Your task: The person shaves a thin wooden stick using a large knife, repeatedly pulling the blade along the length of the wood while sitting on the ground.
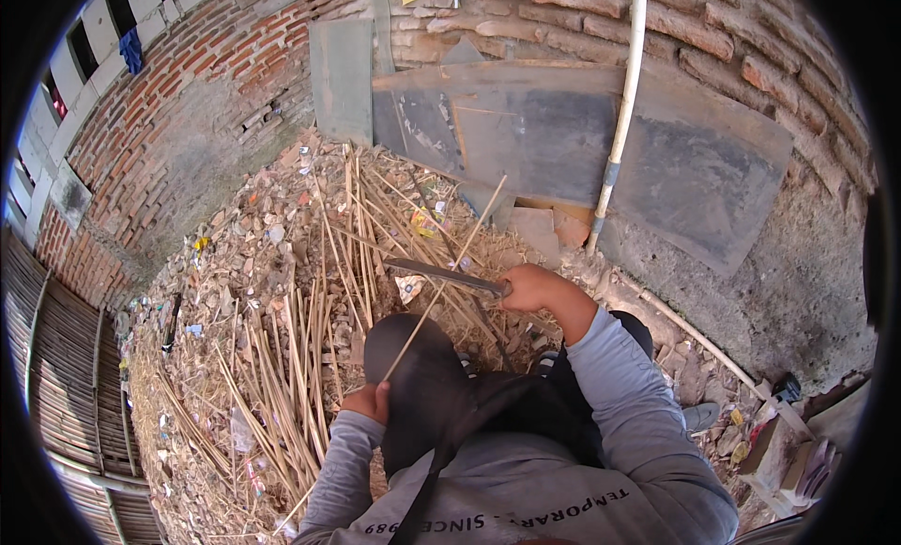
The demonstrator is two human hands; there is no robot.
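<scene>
Left hand grips thin pale bamboo strip slanted across knee for bracing; right hand clasps long dark-bladed knife laid on it to shave.

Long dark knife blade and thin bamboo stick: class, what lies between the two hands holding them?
In the head view, the person's dark-clad knee lies between left hand and right hand.

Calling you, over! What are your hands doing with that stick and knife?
Left hand grips thin bamboo stick. Right hand holds long knife against it. Cut sticks piled ahead, nothing blocking.
</scene>
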